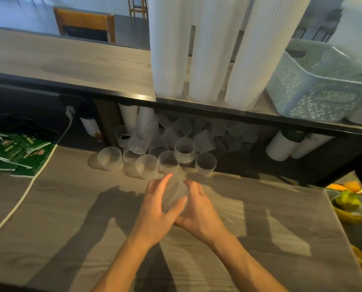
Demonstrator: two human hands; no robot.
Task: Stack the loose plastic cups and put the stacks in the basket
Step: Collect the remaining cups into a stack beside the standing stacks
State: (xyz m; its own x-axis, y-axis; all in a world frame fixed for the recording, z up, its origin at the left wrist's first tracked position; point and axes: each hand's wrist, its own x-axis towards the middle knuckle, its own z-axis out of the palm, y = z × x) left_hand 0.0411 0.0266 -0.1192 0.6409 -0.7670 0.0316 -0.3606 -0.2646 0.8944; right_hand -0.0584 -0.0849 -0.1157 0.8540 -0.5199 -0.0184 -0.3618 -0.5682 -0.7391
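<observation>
My left hand (158, 209) and my right hand (198, 211) together hold a short stack of clear ribbed plastic cups (174, 192) just above the wooden counter, near its middle. Fingers of both hands curl round the stack from either side. Behind them, several loose clear cups (146, 166) lie and stand in a heap under the raised shelf; some are upright, some tipped over. A pale blue-green perforated basket (315, 89) stands on the raised shelf at the upper right, well above and to the right of my hands.
Three tall white ribbed cup stacks (209, 49) stand on the shelf left of the basket. White cylinders (281, 146) lie under the shelf. A white cable (28, 186) and green packets (11, 152) lie at left. Yellow and green items (351, 203) sit past the counter's right edge.
</observation>
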